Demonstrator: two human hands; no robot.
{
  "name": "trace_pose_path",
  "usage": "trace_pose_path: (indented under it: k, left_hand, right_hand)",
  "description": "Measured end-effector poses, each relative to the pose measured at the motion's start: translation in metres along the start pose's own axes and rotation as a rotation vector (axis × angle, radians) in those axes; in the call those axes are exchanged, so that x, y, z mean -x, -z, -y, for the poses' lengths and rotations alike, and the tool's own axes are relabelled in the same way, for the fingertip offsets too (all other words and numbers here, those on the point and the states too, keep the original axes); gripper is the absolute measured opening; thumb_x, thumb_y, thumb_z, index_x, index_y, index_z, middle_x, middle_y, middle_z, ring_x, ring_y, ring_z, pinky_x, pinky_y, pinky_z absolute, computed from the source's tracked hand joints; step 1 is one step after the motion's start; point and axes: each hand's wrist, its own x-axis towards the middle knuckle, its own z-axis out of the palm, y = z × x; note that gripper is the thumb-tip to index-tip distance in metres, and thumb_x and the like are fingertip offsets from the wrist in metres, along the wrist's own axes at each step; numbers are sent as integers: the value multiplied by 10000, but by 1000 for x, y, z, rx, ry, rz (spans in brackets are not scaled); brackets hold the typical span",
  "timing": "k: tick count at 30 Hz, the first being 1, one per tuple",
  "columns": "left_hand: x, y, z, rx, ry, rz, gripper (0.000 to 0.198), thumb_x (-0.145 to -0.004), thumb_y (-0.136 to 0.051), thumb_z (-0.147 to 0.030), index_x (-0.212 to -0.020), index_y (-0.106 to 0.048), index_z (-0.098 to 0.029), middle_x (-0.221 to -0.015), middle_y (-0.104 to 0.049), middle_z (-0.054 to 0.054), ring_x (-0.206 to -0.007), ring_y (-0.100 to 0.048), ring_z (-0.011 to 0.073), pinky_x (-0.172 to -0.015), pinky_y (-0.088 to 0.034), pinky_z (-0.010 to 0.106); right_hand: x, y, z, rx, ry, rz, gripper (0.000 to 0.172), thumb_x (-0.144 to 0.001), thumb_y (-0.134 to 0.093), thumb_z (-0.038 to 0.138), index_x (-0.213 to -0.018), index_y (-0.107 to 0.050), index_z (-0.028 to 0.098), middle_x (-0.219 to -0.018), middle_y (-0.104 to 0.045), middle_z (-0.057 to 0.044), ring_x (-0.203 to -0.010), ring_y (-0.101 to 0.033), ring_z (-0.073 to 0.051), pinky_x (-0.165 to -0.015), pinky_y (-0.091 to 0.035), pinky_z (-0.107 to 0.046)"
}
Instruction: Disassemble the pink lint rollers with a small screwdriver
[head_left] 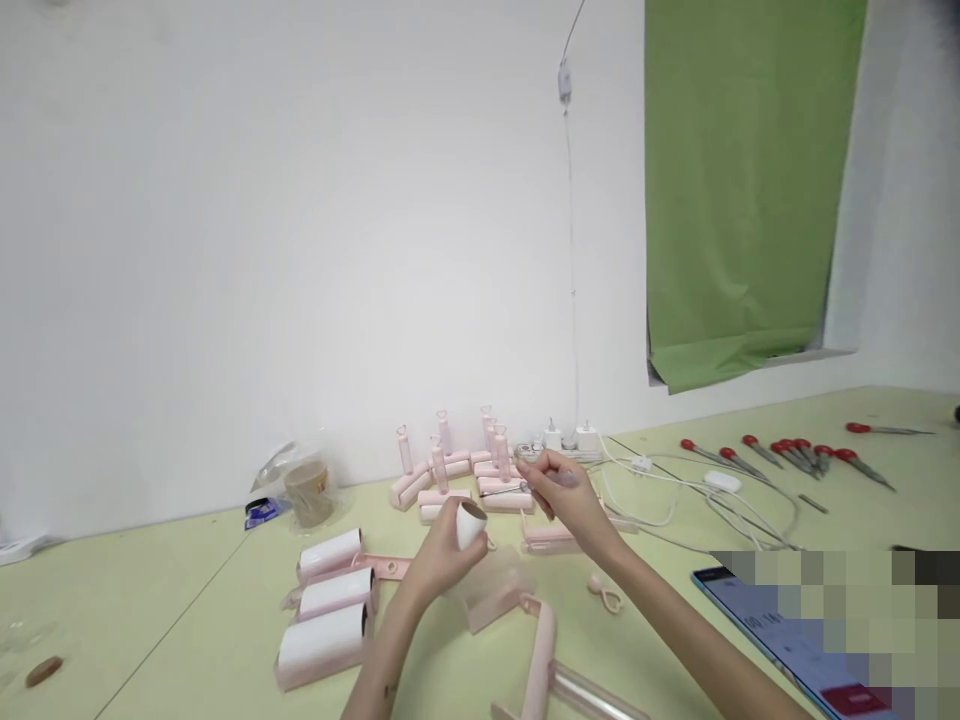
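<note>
While the left hand wraps its fingers around a white roll at lower centre of the frame, above the table, the right hand pinches a thin tool. The roll appears light, hollow and crushable, and is best gripped gently round its sides.

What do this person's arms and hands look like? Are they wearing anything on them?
Nothing is worn as far as the view shows: no gloves, sleeves, watch or rings. The left hand and right hand have slender fingers. The left forearm carries a small dark mark near the picture's lower edge. The right forearm looks unmarked.
</note>
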Motion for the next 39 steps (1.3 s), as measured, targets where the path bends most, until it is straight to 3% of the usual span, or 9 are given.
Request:
trace_pose_path:
  k: [5, 11, 17, 20, 24, 27, 31, 35, 39]
  left_hand:
    - [-15, -26, -5, 222, -60, 1, 241, -746, -458, -265, -970, -396, -202, -887, -533, 8, -785, -540, 145, -712, -439, 260]
    - [-19, -37, 7, 429, -42, -149, 327, -770, -481, -354, -1032, -354, -205, -1004, -493, 37, -953, -501, 166, -863, -384, 302]
    - [-18, -32, -8, 547, -28, -289, 391, -761, -486, -411, -1059, -331, -210, -1043, -492, 60, -980, -502, 172, -855, -394, 294]
    - [-15, -23, -24, 570, -29, -357, 419, -755, -493, -395, -1079, -298, -214, -1081, -475, 71, -995, -496, 170, -859, -390, 284]
    - [-9, -2, -37, 574, -63, -485, 475, -791, -405, -377, -1171, -164, -226, -1143, -464, 93, -996, -505, 162, -831, -406, 276]
    - [-6, 3, -34, 311, -30, -223, 407, -835, -301, -402, -1179, -169, -229, -1109, -511, 79, -938, -540, 156, -758, -436, 260]
    - [-3, -20, -17, -169, 58, 192, 381, -793, -405, -360, -1133, -356, -195, -974, -593, 79, -863, -568, 231, -730, -432, 334]
    - [2, -49, -2, -308, 87, 299, 376, -746, -460, -286, -1091, -487, -139, -1052, -573, 150, -951, -527, 324, -788, -389, 420]
    - [18, -47, 3, -367, 104, 326, 576, -753, -455, -338, -1251, -342, -72, -1244, -434, 185, -1084, -432, 313, -879, -344, 397]
  right_hand:
    - [-14, -13, 0, 98, 20, 60, 396, -729, -485, 580, -630, -436, 200, -456, -405, 60, -420, -387, -100, -432, -271, -204]
    - [1, -14, -37, 188, 1, 176, 356, -790, -422, 538, -909, -497, 211, -486, -427, 68, -457, -418, -127, -479, -292, -222]
    - [30, -33, -61, 30, 26, 346, 528, -545, -722, 434, -979, -548, 189, -927, -590, -35, -818, -541, -204, -706, -417, -299]
    - [35, -52, -66, -100, -1, 311, 323, -705, -594, 431, -872, -569, 156, -834, -625, -46, -798, -576, -204, -716, -442, -317]
    - [23, -49, -64, -232, -26, 86, 328, -719, -558, 468, -809, -546, 152, -774, -606, -47, -768, -581, -195, -721, -453, -310]
    - [13, -20, -54, -274, -44, -179, 368, -772, -463, 497, -918, -513, 163, -718, -545, -15, -710, -547, -167, -699, -442, -298]
    - [11, 17, -38, -268, -18, -369, 346, -803, -430, 454, -992, -505, 174, -622, -446, 25, -626, -476, -141, -614, -407, -253]
    - [16, 28, -31, -215, 15, -367, 301, -793, -442, 413, -959, -508, 170, -614, -437, 27, -600, -453, -133, -584, -389, -245]
    - [22, 34, -31, -103, 54, -163, 174, -771, -417, 325, -722, -505, 183, -609, -471, 20, -575, -458, -125, -565, -382, -244]
